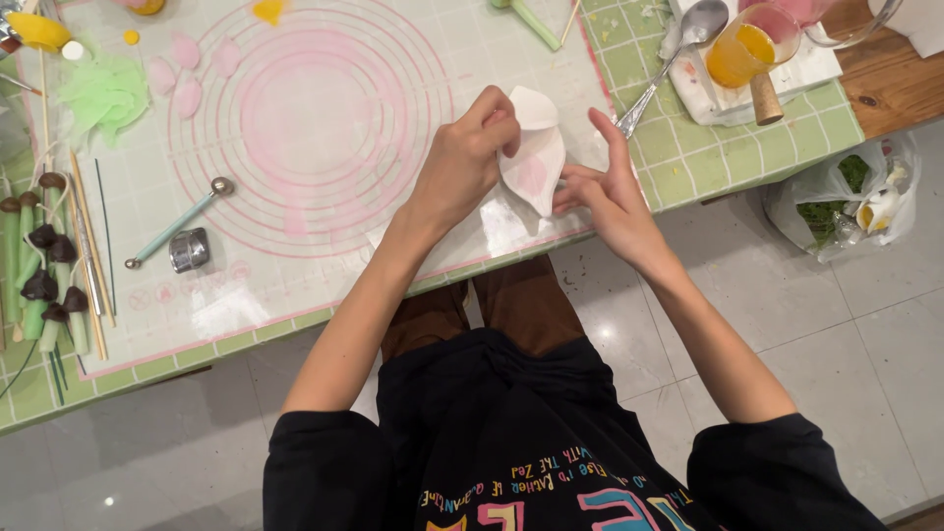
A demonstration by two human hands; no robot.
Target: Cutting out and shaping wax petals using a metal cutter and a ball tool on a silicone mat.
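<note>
- The left hand (pixel 462 157) pinches the upper edge of a white petal-shaped piece (pixel 536 162), fingers clamped on it.
- The right hand (pixel 610 192) has its fingers spread loosely and touches the piece's right side and lower edge.
- The piece is held just above the pale mat (pixel 315 118) with pink rings, near the worktop (pixel 688 157) front edge.
- A metal spoon (pixel 669 59) lies just beyond the right hand.
</note>
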